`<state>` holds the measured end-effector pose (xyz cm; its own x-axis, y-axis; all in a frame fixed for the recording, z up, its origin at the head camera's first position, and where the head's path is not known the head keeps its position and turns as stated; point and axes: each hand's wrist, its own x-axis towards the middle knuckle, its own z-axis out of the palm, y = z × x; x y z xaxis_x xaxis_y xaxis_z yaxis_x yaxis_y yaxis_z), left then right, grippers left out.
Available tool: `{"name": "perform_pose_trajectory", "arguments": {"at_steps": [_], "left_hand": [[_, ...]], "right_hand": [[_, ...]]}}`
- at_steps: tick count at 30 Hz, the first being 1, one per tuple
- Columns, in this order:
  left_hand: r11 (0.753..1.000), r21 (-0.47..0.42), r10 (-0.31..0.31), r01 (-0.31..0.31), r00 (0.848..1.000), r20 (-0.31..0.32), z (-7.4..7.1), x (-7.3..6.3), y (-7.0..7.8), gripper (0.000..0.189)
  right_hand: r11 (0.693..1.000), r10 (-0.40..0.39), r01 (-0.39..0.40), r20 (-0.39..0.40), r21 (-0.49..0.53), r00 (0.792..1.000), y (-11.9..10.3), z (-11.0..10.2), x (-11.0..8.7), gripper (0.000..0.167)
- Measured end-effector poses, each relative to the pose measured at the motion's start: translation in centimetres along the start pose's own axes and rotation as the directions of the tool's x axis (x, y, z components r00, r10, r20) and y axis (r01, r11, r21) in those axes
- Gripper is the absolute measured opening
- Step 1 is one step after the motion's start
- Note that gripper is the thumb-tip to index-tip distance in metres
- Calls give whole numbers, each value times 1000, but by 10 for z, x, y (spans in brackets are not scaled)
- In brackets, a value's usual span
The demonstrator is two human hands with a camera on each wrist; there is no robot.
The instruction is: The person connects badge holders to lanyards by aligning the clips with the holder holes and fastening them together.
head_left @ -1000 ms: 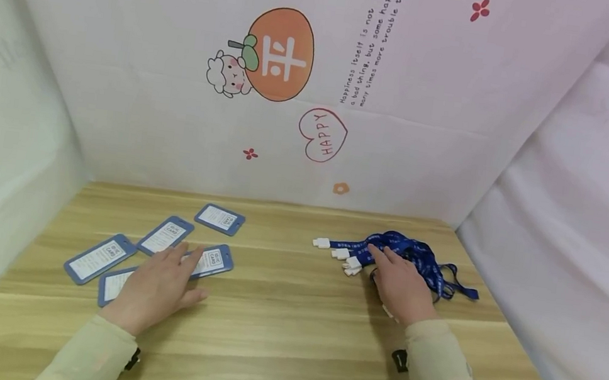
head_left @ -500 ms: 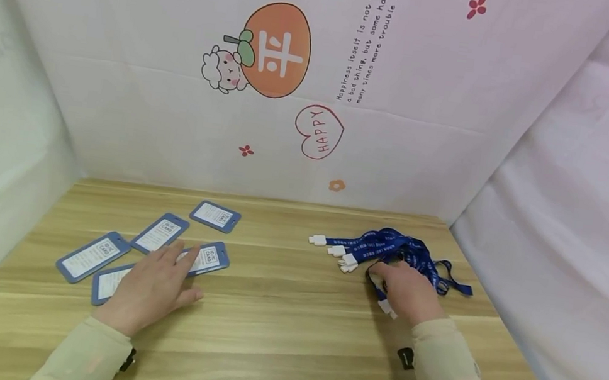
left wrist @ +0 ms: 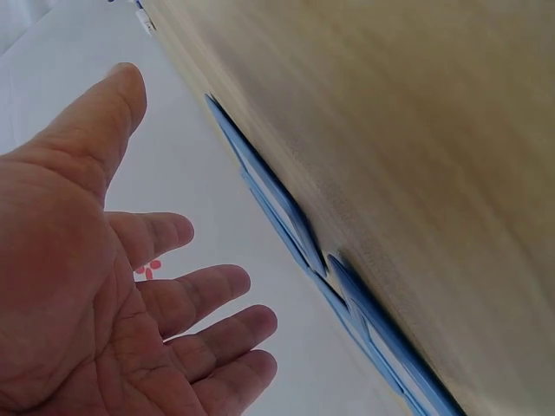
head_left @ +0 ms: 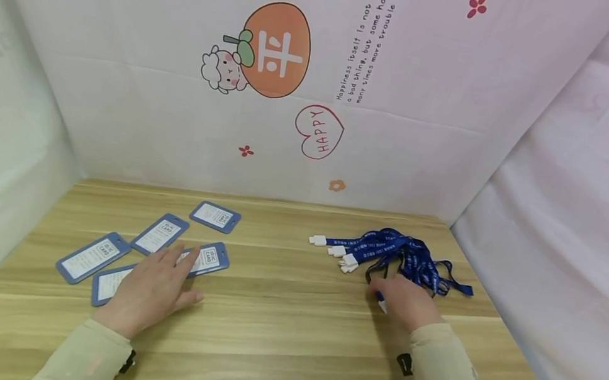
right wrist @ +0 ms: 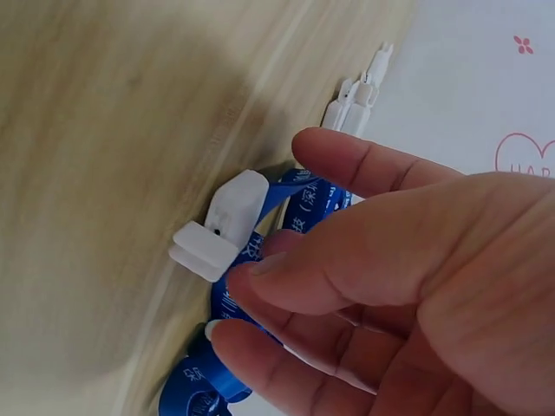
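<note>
Several blue-framed card holders lie on the table at the left, among them an upper one (head_left: 215, 216). My left hand (head_left: 150, 285) lies over two others, the lower card holder (head_left: 109, 285) and the right card holder (head_left: 210, 259), its fingers spread. In the left wrist view those fingers are loosely bent and grip nothing. At the right my right hand (head_left: 405, 300) has its thumb and curled fingers at a blue lanyard (right wrist: 290, 186), just behind its white clip (right wrist: 236, 217). The fingers partly hide the strap where they hold it.
A pile of blue lanyards (head_left: 416, 257) lies beyond the right hand, their white clips (head_left: 318, 240) pointing left. Two more card holders, a middle one (head_left: 159, 234) and a far-left one (head_left: 93, 257), lie nearby. A printed white cloth (head_left: 174, 136) hangs behind the wooden table.
My right hand has moved slightly toward me and curled its fingers at the lanyard, whose strap now stands in a raised loop. The left hand stays over the card holders.
</note>
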<state>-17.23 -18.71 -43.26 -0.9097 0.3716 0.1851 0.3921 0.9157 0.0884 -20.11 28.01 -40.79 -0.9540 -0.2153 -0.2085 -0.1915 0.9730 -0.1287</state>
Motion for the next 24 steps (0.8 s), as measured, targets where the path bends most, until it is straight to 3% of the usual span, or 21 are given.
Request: {"name": "perform_pose_trajectory", "arguments": {"at_steps": [9, 18, 24], "left_hand": [[1000, -3, 3, -3, 1000, -13, -2, -2, 2, 81], [999, 18, -32, 32, 999, 2, -7, -14, -6, 81], [999, 51, 14, -14, 1000, -16, 0, -3, 1, 83]], "right_hand": [[998, 36, -36, 6, 54, 999, -3, 7, 1, 43], [997, -23, 24, -15, 69, 1000, -21, 9, 10, 37], [997, -53, 54, -14, 54, 998, -11, 8, 1, 28]]}}
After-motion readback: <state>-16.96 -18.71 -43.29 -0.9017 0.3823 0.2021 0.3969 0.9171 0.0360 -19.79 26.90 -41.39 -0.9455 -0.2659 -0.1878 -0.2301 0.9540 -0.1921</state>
